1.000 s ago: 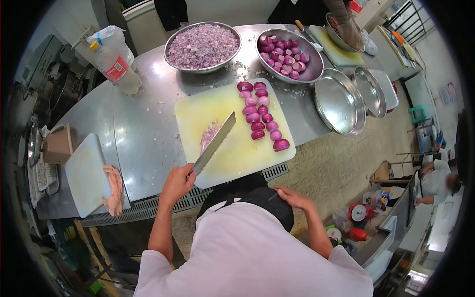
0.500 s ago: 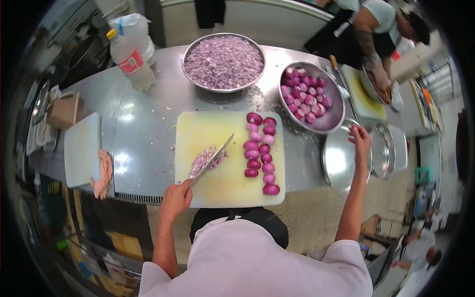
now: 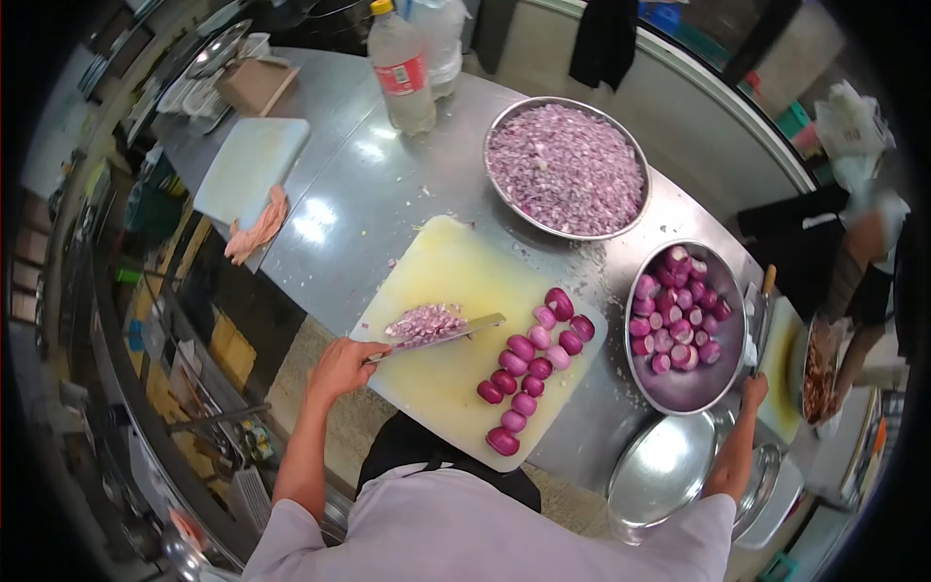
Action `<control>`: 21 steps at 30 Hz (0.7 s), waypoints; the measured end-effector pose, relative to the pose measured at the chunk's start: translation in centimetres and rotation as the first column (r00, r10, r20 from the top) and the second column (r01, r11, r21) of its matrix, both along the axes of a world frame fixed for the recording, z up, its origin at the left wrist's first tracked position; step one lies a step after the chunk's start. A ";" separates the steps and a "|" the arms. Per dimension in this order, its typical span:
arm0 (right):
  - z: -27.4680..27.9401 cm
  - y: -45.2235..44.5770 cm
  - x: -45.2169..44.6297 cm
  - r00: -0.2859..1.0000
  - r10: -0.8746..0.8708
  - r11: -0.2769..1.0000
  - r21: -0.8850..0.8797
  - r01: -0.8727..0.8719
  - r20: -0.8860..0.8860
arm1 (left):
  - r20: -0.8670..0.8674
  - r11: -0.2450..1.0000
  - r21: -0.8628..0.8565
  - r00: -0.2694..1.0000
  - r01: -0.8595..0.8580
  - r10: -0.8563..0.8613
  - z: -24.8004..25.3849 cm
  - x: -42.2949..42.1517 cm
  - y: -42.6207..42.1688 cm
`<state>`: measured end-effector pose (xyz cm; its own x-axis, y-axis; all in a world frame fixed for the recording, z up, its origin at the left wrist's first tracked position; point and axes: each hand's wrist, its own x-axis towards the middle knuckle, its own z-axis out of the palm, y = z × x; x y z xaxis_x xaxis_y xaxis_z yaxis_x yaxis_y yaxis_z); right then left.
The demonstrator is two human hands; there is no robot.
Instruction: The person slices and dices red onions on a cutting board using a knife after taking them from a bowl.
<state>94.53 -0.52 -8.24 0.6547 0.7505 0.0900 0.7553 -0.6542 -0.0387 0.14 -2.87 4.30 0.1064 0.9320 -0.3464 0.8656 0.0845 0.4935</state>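
My left hand (image 3: 339, 369) is closed round the handle of a kitchen knife (image 3: 456, 333), whose blade lies low over the cutting board (image 3: 427, 262). Chopped red onion (image 3: 427, 323) is heaped along the blade. To the right on the board, peeled red onion halves (image 3: 514, 364) stand in two rows. My right hand (image 3: 754, 390) is stretched out beside the right rim of a steel bowl (image 3: 645, 373) holding more peeled onions (image 3: 679, 315). Its fingers look closed, but whether they grip the rim or something beside it is unclear.
A large bowl of chopped onion (image 3: 567, 170) stands at the back. Plastic bottle (image 3: 402, 82), white board (image 3: 252, 170) and pinkish cloth (image 3: 260, 228) are at left. Steel lids (image 3: 664, 466), a wooden-handled knife (image 3: 769, 281) and a co-worker's arm (image 3: 858, 349) are at right.
The view has turned, so the table appears slanted. My right hand has moved from above the steel lids to the onion bowl's side. The knife in my left hand now lies flatter across the board.
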 end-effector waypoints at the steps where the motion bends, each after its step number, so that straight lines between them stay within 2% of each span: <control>1: 0.0 0.3 -0.3 1.000 -0.004 1.000 0.011 0.004 0.017 | -0.007 1.000 -0.004 1.000 0.000 0.000 -0.1 0.0 -0.1; 5: -0.9 1.1 -0.4 0.995 0.002 0.998 -0.065 0.005 0.100 | -0.012 0.999 -0.030 0.999 -0.033 0.033 0.1 0.6 -0.3; 8: -2.9 1.1 0.7 0.996 -0.042 0.999 0.009 0.042 0.075 | 0.000 0.998 -0.046 0.999 -0.043 0.043 0.5 0.8 -0.2; 11: -4.8 0.6 3.6 0.992 0.034 0.997 0.059 -0.041 0.120 | 0.018 1.000 0.019 1.000 -0.012 0.011 -0.5 0.2 -0.4; 13: -6.7 0.1 7.8 0.986 0.015 0.953 0.302 0.036 -0.166 | 0.007 1.000 0.002 1.000 0.007 -0.007 -0.2 0.1 0.0; 14: -5.2 -0.4 7.6 0.987 0.010 0.952 0.302 0.039 -0.161 | -0.007 1.000 -0.016 1.000 0.018 -0.018 -0.2 0.0 0.1; 15: -2.4 -1.1 6.6 0.907 -0.057 0.954 0.247 0.173 -0.417 | -0.002 1.000 -0.016 1.000 0.024 -0.024 0.0 0.0 0.2; 16: -0.1 -2.0 5.3 0.758 -0.125 0.944 0.158 0.289 -0.640 | 0.002 0.999 -0.015 1.000 0.031 -0.031 0.1 -0.1 0.3; 17: 1.3 -3.0 3.9 0.760 -0.133 0.942 0.158 0.296 -0.636 | 0.008 0.999 -0.015 0.999 0.040 -0.040 0.1 -0.2 0.4; 19: 4.0 -5.1 0.7 0.547 -0.135 0.778 0.254 0.575 -0.826 | 0.028 0.998 0.014 0.998 0.059 -0.059 -0.3 -0.4 0.5; 21: 6.8 -8.0 -3.1 0.560 -0.122 0.776 0.273 0.569 -0.819 | 0.049 0.996 0.044 0.995 0.079 -0.081 -0.5 -0.8 0.5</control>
